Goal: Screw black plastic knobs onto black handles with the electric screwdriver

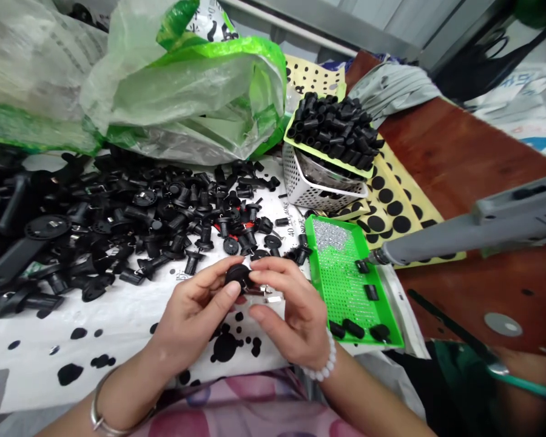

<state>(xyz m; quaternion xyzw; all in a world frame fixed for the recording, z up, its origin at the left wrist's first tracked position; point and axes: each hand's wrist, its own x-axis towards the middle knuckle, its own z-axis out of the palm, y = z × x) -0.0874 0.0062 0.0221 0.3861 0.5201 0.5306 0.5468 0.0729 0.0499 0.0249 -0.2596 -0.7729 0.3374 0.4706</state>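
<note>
A small round black plastic part (237, 277) with shiny metal pieces (269, 294) beside it is held above the white table sheet. My left hand (195, 315) pinches its near side between thumb and fingers. From the other side my right hand (295, 309) curls round, its index fingertip against the part and its thumb lower and apart. Whether the metal pieces are fixed to the part cannot be made out. Behind the hands spreads a heap of black plastic parts (182, 200), some with round discs and short stems.
On the right, a green tray (382, 297) holds small silver pieces and several black sleeves. A grey power screwdriver (473, 224) points into it. Behind stands a white basket (300, 182) under a tray of black tubes (337, 127). Plastic bags (186, 91) lie at the back.
</note>
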